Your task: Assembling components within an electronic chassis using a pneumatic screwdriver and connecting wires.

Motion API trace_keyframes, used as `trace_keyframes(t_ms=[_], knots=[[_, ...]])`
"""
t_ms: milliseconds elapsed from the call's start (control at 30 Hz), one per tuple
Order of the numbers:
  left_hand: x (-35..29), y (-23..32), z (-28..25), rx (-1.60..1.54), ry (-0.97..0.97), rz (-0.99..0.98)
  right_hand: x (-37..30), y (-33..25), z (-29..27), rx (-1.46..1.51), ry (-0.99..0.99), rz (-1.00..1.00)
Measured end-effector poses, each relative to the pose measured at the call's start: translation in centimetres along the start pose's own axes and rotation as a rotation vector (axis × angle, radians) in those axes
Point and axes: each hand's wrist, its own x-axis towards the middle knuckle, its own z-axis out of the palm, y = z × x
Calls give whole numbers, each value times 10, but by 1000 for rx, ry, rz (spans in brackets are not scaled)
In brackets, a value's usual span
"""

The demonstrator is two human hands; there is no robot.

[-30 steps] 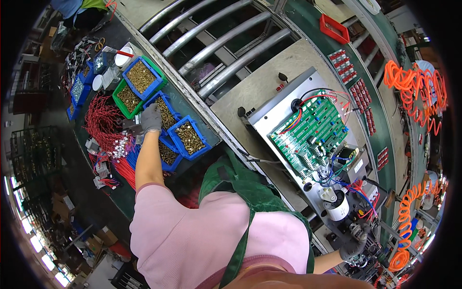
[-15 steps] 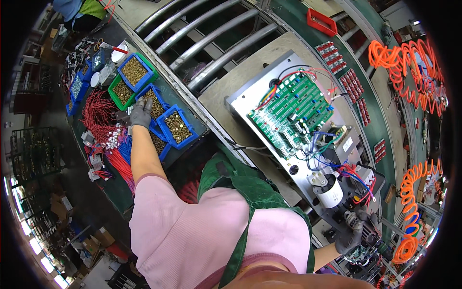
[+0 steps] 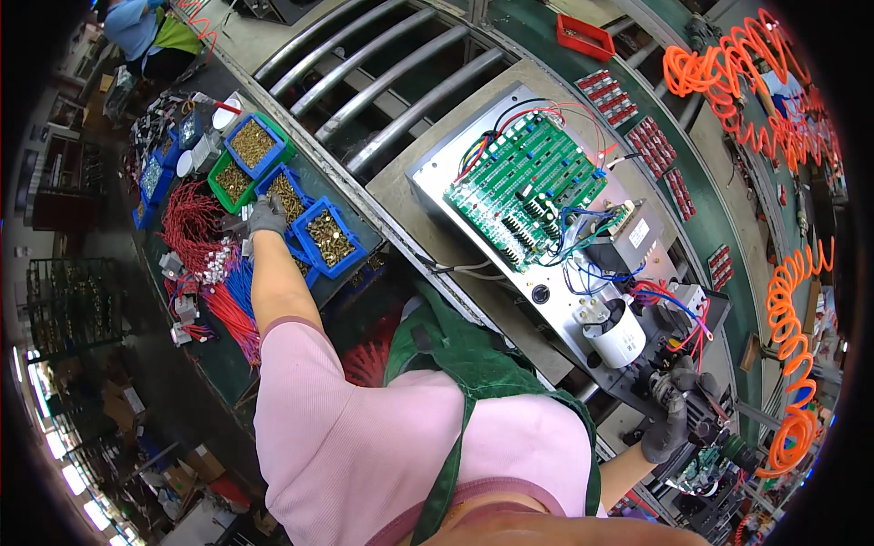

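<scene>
My left hand, in a grey glove, is at the edge of a blue bin of brass-coloured screws. Its fingers are bent and drawn together; whatever they pinch is too small to make out. Far to the right, my right hand, also gloved, is closed around a dark part or tool at the lower end of a metal chassis; what exactly it grips I cannot make out. The chassis bears a green circuit board, a white cylindrical capacitor, a boxy transformer and coloured wires.
More screw bins, one a blue bin and one a green bin, stand by my left hand. Red wire bundles lie beyond them. Metal rollers run ahead. Orange coiled hoses hang at right. A person is at far left.
The view has shifted slightly, so the chassis appears further left. My left hand has drawn back a little towards the bin's edge, its fingers more bent. My right hand stays by the chassis's lower end.
</scene>
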Motion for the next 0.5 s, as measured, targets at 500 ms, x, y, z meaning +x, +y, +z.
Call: trace_keyframes(t_ms=[500], knots=[[-420,47,284,347,-1220,-98,39,-67,-58,1189,168,-421]])
